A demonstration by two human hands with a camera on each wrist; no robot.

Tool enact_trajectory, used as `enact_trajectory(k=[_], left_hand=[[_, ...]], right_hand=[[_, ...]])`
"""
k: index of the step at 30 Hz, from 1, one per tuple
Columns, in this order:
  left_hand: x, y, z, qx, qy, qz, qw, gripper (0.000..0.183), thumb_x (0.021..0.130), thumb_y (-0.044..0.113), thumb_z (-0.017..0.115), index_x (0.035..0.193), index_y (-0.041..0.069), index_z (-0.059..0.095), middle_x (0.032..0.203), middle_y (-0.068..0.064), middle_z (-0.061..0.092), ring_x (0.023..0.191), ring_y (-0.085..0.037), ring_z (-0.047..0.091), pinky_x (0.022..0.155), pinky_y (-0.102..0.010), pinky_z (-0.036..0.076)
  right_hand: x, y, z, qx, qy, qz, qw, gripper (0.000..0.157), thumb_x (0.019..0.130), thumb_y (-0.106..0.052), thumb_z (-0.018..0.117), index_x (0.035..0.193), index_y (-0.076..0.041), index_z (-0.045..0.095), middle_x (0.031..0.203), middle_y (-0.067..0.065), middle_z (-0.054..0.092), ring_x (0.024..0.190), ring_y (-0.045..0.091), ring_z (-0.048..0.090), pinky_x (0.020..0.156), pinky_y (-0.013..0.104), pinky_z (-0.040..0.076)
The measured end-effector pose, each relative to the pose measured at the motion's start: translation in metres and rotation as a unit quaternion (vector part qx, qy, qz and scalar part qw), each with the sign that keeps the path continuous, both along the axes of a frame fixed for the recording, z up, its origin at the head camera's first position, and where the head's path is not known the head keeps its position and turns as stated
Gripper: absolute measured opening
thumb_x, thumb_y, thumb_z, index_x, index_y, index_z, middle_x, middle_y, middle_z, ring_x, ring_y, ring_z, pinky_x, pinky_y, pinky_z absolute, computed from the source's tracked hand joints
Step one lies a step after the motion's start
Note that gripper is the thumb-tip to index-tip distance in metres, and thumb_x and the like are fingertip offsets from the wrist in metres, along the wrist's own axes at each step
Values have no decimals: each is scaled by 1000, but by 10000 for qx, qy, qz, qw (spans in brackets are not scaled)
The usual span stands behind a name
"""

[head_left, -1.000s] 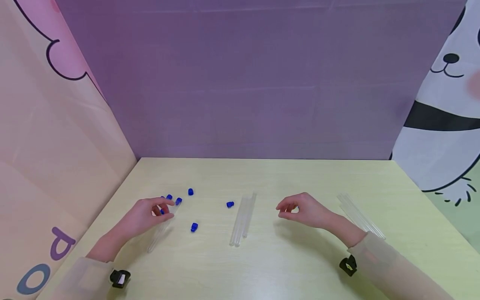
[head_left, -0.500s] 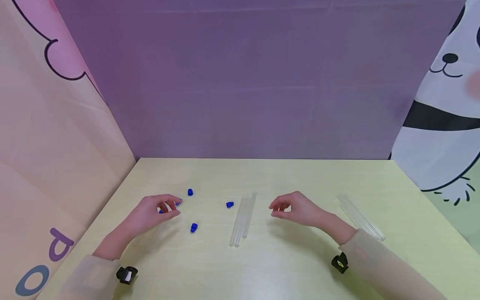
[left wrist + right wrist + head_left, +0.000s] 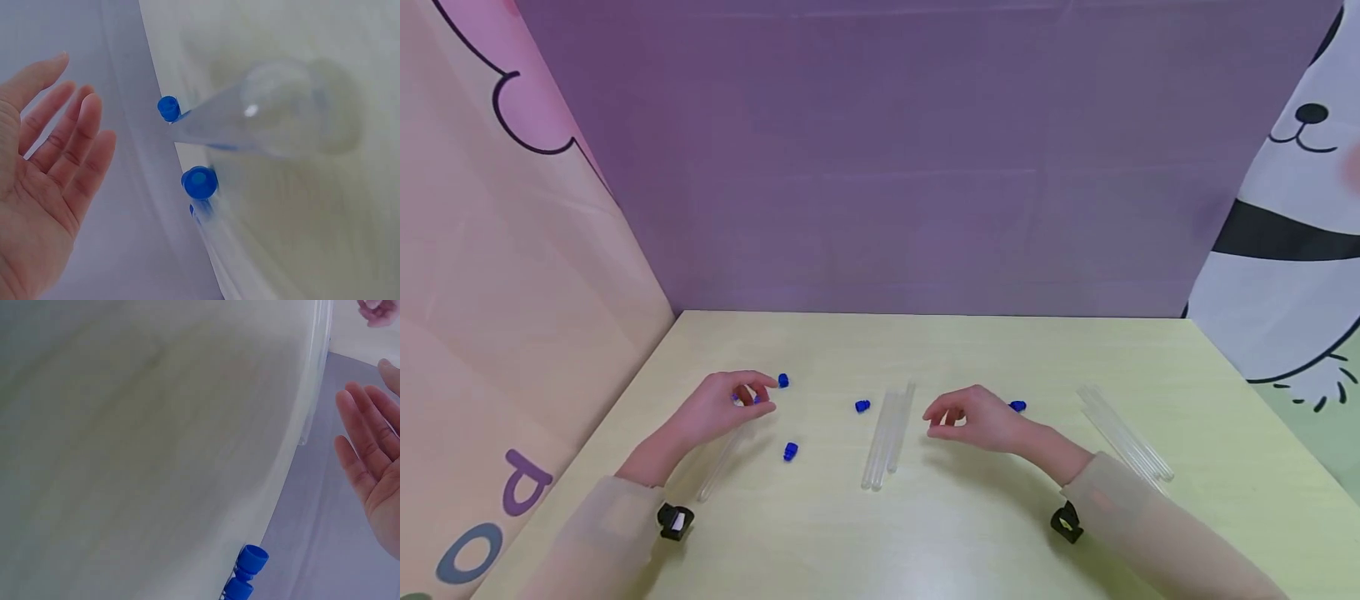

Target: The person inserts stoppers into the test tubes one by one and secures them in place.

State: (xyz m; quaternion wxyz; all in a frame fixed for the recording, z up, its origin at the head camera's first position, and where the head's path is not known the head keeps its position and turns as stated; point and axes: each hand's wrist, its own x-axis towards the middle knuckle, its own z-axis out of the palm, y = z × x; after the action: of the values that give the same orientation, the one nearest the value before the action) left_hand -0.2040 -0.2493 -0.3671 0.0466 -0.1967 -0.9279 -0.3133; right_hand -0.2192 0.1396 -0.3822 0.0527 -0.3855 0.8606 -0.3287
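My left hand [image 3: 730,408] hovers over the left of the table, fingers loosely bent and nothing in them. Below it lies a clear tube [image 3: 718,467], and a blue cap [image 3: 783,381] shows just past its fingertips. In the left wrist view, blue caps [image 3: 200,182] and a clear tube [image 3: 275,112] appear beside the relaxed fingers [image 3: 84,131]. My right hand [image 3: 973,419], also holding nothing, hangs just right of the middle clear tubes [image 3: 887,437]. Behind its wrist is another blue cap [image 3: 1018,406]. Blue caps [image 3: 252,559] lie low in the right wrist view.
More clear tubes [image 3: 1126,437] lie beyond the right forearm on the pale wooden table [image 3: 955,542]. Between my hands are two loose blue caps, one nearer [image 3: 791,452] and one farther [image 3: 862,406]. A purple backdrop [image 3: 925,167] stands behind the table's far edge.
Both hands have moved inward: the left one rightward and slightly away, the right one leftward. The blue cap behind the right wrist has come into sight. Tubes and loose caps lie as before.
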Motion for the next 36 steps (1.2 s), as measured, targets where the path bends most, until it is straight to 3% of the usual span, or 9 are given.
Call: enact_trajectory(k=[7,14,27,36], left_hand=[[-12,0,-1,51,-80,-49,9999,29,78,16,71,104,6,64,82,2,60,68,-15,54,50,-25,45],[-23,-1,0,-89,-196,-48,9998,32,77,14,71,107,5,63,90,-3,61,75,-18,54,51,-27,46],[-52,0,-6,-591,-374,75,9975,29,79,3,68,107,6,64,101,-7,62,84,-21,53,66,-31,47],[-63,2,-9,-626,-609,-15,9962,27,81,2,63,108,4,63,106,-11,59,91,-26,51,76,-39,44]], right_hand=[[-3,-6,-3,79,120,40,9999,25,80,-29,68,98,-12,67,85,-17,60,71,0,56,70,30,47],[-4,-7,-3,57,132,180,9997,25,80,-28,68,98,-11,66,90,-6,63,72,1,57,71,31,47],[-5,-10,-2,79,128,358,9992,24,81,-27,67,97,-10,66,92,-1,64,74,3,58,70,30,48],[-7,-10,-2,123,125,397,9991,23,81,-25,67,98,-10,66,93,-2,63,75,3,58,71,35,48]])
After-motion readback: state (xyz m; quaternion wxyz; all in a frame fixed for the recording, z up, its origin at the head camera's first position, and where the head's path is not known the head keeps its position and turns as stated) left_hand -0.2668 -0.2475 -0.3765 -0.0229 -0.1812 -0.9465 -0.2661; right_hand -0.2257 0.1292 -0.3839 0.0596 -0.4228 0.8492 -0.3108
